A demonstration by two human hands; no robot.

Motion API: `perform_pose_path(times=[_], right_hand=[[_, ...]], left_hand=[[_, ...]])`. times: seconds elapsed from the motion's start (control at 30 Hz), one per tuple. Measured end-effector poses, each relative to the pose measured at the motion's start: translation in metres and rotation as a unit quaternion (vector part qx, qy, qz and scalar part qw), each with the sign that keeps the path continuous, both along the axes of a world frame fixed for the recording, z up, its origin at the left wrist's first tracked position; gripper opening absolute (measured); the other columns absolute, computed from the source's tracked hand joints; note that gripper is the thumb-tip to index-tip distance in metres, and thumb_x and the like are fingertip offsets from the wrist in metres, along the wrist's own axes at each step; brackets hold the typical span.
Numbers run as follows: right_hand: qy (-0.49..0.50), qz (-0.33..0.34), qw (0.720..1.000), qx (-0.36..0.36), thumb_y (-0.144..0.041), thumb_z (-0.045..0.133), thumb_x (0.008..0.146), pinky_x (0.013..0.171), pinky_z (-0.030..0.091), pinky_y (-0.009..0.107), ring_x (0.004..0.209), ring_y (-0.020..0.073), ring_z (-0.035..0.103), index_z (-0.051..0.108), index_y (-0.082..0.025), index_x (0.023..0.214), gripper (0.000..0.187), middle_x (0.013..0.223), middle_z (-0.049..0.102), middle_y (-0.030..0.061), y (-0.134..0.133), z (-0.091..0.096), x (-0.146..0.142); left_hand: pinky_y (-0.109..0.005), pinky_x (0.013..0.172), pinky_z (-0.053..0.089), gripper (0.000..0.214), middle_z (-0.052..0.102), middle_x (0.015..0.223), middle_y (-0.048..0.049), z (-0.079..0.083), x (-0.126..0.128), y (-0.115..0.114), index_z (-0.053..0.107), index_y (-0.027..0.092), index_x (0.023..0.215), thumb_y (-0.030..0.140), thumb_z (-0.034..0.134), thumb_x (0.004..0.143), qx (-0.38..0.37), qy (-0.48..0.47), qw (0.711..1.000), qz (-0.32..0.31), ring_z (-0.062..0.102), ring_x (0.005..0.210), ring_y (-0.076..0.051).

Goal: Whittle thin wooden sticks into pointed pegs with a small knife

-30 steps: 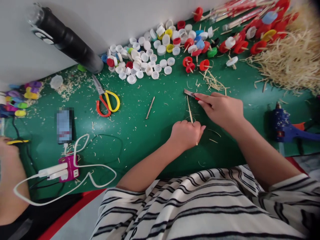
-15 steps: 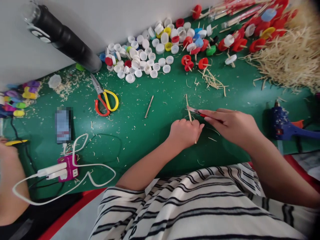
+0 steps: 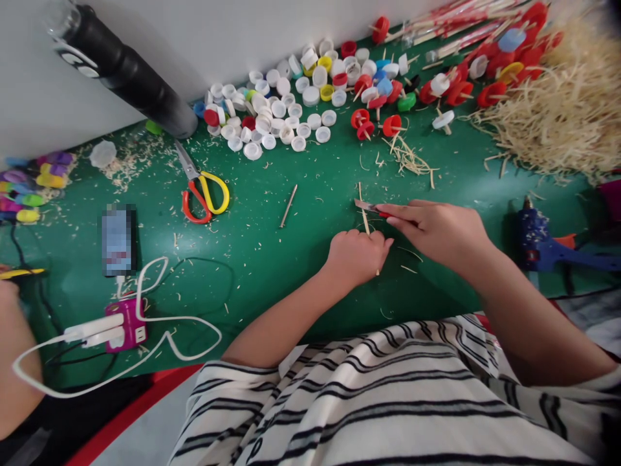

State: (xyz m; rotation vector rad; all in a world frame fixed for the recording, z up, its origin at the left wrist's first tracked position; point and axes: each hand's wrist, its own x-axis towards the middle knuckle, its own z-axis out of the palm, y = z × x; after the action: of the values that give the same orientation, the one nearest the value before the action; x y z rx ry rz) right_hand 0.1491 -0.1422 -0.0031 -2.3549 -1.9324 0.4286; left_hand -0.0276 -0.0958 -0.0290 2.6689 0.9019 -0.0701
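My left hand (image 3: 356, 255) is closed in a fist round a thin wooden stick (image 3: 362, 206) that points away from me over the green table (image 3: 272, 259). My right hand (image 3: 434, 230) is closed on a small knife with a red handle; its blade (image 3: 365, 206) lies across the stick just beyond my left fist. Fine wood shavings lie on the mat round both hands.
A heap of bottle caps (image 3: 291, 103) and caps with sticks through them (image 3: 388, 123) lie at the back. Scissors (image 3: 201, 191), a nail (image 3: 288, 206), a blue glue gun (image 3: 543, 239), a pile of wood slivers (image 3: 563, 110), a phone (image 3: 118, 238), and a black cylinder (image 3: 121, 68). Another person's arm (image 3: 14, 349) at left.
My right hand drew the knife back from the stick's far tip toward my left fist, then pushed slightly outward again. The left hand stayed put on the stick.
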Motion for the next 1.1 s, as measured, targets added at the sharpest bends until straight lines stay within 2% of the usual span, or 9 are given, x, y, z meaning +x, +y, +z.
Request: perform_pose_path(times=[0.13,0.7,1.1], right_hand=[[0.001,-0.005,1.0,0.002,-0.053,0.045,0.104,0.054,0.029,0.028,0.085,0.0175,0.066,0.067,-0.048,0.138,0.042,0.103,0.076,-0.0018,0.002,-0.001,-0.002],[-0.008,-0.018,0.999,0.03,-0.051,0.041,0.105,0.053,0.025,0.03,0.083,0.0165,0.065,0.067,-0.046,0.14,0.044,0.099,0.074,0.0009,0.007,-0.008,-0.009],[-0.027,-0.02,0.999,0.038,-0.054,0.035,0.106,0.055,0.02,0.032,0.081,0.0184,0.062,0.063,-0.045,0.145,0.049,0.101,0.073,0.0039,0.013,-0.011,-0.017]], left_hand=[[-0.036,0.064,0.048,0.054,0.078,0.085,-0.0161,0.0,-0.001,0.001,0.07,0.012,0.099,0.039,0.025,0.108,0.006,-0.005,1.0,0.001,0.077,0.086,-0.032],[-0.035,0.059,0.043,0.054,0.077,0.08,-0.0156,-0.005,-0.002,0.001,0.07,0.013,0.096,0.039,0.025,0.108,0.023,-0.021,1.0,0.001,0.076,0.081,-0.031],[-0.034,0.059,0.045,0.053,0.077,0.082,-0.0154,-0.001,0.0,0.001,0.069,0.013,0.097,0.038,0.024,0.107,0.025,-0.013,1.0,0.0,0.077,0.08,-0.03]])
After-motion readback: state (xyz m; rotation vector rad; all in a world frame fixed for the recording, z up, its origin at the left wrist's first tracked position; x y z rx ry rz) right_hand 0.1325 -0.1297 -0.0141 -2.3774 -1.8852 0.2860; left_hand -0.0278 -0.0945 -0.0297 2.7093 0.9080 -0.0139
